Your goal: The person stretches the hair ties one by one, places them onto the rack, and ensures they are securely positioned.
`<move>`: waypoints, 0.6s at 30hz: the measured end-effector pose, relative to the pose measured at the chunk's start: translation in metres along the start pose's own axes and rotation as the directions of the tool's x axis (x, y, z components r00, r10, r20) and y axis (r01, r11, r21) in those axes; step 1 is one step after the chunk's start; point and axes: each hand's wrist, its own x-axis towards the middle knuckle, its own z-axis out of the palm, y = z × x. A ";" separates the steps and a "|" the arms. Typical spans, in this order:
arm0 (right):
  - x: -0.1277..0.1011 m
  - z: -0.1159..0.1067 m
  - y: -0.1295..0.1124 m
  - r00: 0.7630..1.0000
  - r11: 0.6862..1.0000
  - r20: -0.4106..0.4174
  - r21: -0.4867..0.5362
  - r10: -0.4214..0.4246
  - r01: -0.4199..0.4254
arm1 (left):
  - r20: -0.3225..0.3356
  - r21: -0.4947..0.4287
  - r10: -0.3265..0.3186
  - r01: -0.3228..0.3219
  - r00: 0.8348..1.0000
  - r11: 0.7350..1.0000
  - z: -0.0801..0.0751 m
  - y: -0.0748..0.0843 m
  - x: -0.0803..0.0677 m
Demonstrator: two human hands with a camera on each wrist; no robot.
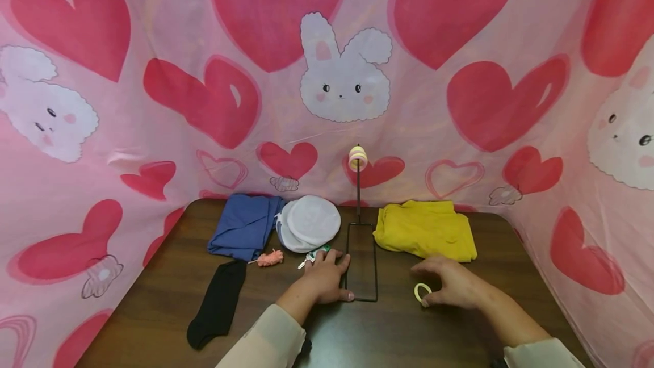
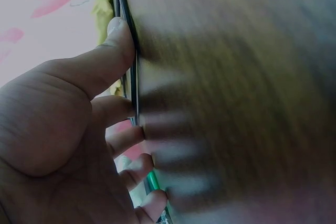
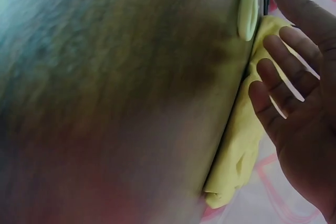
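A makeshift recording booth: pink heart-and-bunny fabric (image 1: 327,72) is draping around a dark wooden table (image 1: 398,334). Folded garments (image 1: 426,234) are lying just beyond the hands.

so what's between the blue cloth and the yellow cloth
In the head view, a white mesh pouch and the black wire stand lie between blue cloth and yellow cloth.

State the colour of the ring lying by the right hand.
Pale yellow ring, clearest in the head view.

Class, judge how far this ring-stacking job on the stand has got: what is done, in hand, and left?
Done: two rings sit atop the wire stand. In hand: the left hand steadies the stand's base; the right hand reaches beside a yellow ring lying on the table. Left: that ring is not yet on the post.
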 end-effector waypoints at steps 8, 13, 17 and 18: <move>-0.002 0.004 0.004 0.995 1.000 0.090 -0.005 0.029 -0.029 | 0.009 -0.003 -0.004 0.004 1.000 1.000 -0.002 0.001 0.000; 0.000 0.005 0.005 0.997 1.000 0.073 -0.026 -0.002 0.004 | 0.012 -0.004 -0.006 0.006 1.000 1.000 -0.002 0.001 0.000; 0.002 0.005 0.004 0.999 0.999 0.043 -0.027 -0.030 0.031 | 0.017 -0.005 -0.007 0.007 1.000 1.000 -0.002 0.001 0.000; 0.002 0.005 0.003 0.999 0.999 0.030 -0.026 -0.039 0.039 | 0.018 -0.005 -0.008 0.008 1.000 1.000 -0.002 0.001 0.000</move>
